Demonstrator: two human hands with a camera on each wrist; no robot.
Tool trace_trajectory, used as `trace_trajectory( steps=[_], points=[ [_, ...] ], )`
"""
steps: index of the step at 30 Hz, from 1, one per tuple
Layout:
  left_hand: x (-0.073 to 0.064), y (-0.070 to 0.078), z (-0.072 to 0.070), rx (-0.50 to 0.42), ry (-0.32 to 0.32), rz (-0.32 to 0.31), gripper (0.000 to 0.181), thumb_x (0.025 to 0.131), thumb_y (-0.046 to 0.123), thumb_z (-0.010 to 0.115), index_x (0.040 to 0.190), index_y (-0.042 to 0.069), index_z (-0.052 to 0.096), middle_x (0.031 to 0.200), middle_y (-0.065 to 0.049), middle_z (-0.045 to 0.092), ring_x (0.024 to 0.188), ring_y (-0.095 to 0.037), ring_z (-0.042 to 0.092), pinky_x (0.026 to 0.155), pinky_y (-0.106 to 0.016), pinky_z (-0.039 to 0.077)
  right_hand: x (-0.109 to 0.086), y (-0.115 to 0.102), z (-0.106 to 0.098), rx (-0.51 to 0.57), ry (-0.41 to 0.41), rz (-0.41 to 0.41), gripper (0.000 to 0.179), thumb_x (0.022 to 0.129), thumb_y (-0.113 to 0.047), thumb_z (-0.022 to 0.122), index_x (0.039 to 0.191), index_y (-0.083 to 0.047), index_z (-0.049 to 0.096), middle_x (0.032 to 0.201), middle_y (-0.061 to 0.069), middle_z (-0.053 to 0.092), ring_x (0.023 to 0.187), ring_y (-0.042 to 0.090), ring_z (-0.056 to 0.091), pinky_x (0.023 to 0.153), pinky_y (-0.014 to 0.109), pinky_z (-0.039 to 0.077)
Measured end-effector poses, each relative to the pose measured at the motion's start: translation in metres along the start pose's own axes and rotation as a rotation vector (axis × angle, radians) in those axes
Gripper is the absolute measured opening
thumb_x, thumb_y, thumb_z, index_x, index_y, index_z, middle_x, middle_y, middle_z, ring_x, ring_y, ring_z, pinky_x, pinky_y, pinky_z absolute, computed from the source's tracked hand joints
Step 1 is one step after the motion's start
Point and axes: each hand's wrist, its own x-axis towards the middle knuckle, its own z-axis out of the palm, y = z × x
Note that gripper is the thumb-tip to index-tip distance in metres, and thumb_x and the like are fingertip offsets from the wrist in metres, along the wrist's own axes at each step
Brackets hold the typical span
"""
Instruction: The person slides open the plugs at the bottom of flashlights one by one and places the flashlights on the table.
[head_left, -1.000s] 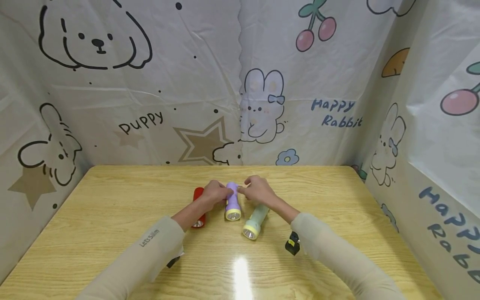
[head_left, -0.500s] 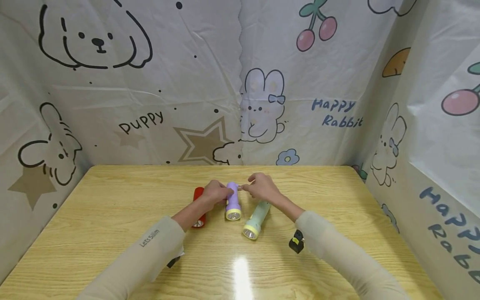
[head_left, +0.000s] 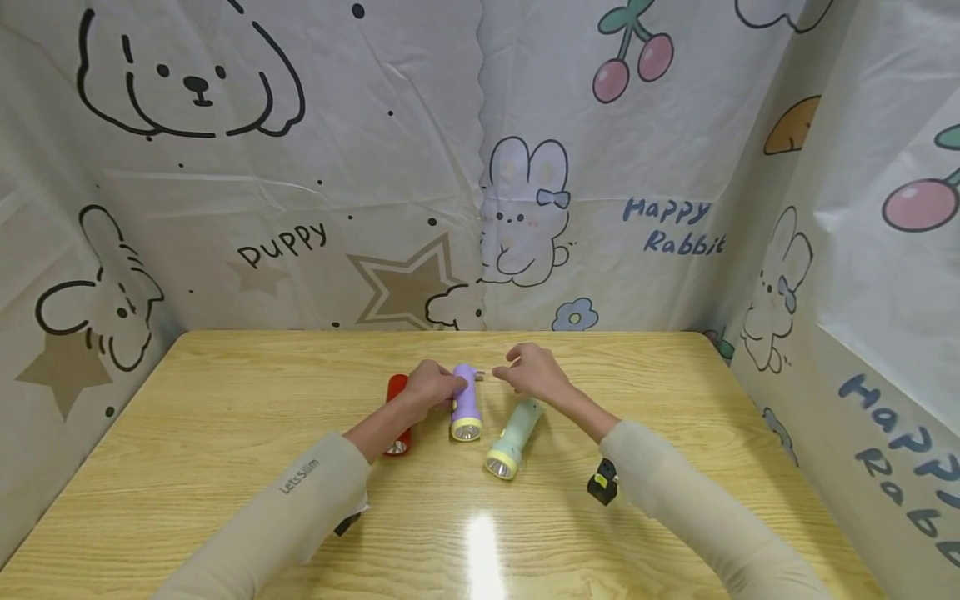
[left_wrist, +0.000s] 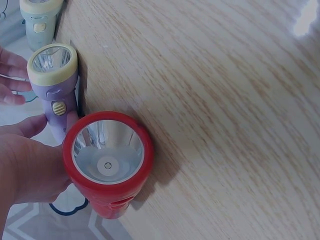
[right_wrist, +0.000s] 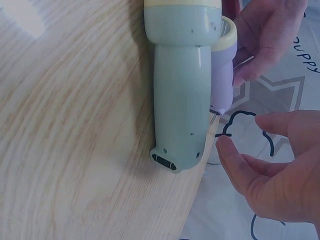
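A purple flashlight (head_left: pixel 466 407) with a cream head lies on the table, lens toward me. My left hand (head_left: pixel 429 385) grips its body between thumb and fingers. Metal plug prongs (head_left: pixel 480 375) stick out from its right side near the tail. Just right of those prongs is my right hand (head_left: pixel 531 370), thumb and fingers apart with nothing between them, as the right wrist view also shows. Below that hand a pale green flashlight (head_left: pixel 516 437) lies at a slant. To the left a red flashlight (head_left: pixel 398 433) lies partly hidden under my left hand and wrist.
The wooden table (head_left: pixel 247 400) ends at a patterned cloth backdrop (head_left: pixel 300 192) behind, with more cloth at both sides. A black wrist device (head_left: pixel 603 483) hangs below my right sleeve. Glare from a light marks the table's front.
My right hand has drawn away to the right from the purple flashlight, uncovering its plug prongs. My left hand and the flashlights have stayed in place.
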Motion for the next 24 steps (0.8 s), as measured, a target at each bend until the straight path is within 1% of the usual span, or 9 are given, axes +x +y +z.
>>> trace_trajectory(
  steps=[7, 13, 19, 24],
  points=[
    [0.001, -0.001, 0.001, 0.008, 0.005, -0.006, 0.022, 0.091, 0.009, 0.066, 0.102, -0.009, 0.060, 0.097, -0.015, 0.059, 0.088, -0.025, 0.062, 0.079, -0.035, 0.057, -0.002, 0.007, -0.005, -0.015, 0.020, -0.005, 0.048, 0.094, -0.026, 0.071, 0.126, 0.007, 0.061, 0.108, 0.020, 0.069, 0.070, 0.018, 0.068, 0.064, 0.031, 0.057],
    [0.003, -0.001, 0.001, 0.013, 0.013, -0.018, 0.022, 0.091, 0.011, 0.066, 0.102, -0.007, 0.060, 0.098, -0.015, 0.058, 0.086, -0.024, 0.061, 0.077, -0.033, 0.057, -0.004, 0.010, -0.009, -0.031, 0.026, 0.002, 0.047, 0.094, -0.025, 0.071, 0.125, 0.008, 0.060, 0.111, 0.022, 0.068, 0.071, 0.018, 0.068, 0.064, 0.031, 0.057],
    [0.002, -0.001, 0.001, 0.018, 0.010, -0.012, 0.019, 0.091, 0.010, 0.066, 0.099, -0.007, 0.061, 0.095, -0.014, 0.058, 0.081, -0.022, 0.060, 0.072, -0.032, 0.055, -0.007, 0.015, -0.011, -0.056, 0.031, 0.004, 0.047, 0.094, -0.026, 0.071, 0.124, 0.008, 0.061, 0.111, 0.022, 0.068, 0.070, 0.018, 0.068, 0.063, 0.031, 0.056],
    [0.001, 0.000, 0.001, 0.016, 0.011, -0.009, 0.022, 0.091, 0.010, 0.065, 0.103, -0.008, 0.060, 0.097, -0.015, 0.058, 0.084, -0.024, 0.061, 0.075, -0.034, 0.056, -0.010, 0.020, -0.012, -0.068, 0.043, -0.002, 0.046, 0.093, -0.026, 0.071, 0.123, 0.009, 0.061, 0.109, 0.021, 0.068, 0.071, 0.018, 0.067, 0.064, 0.032, 0.056]
  ],
)
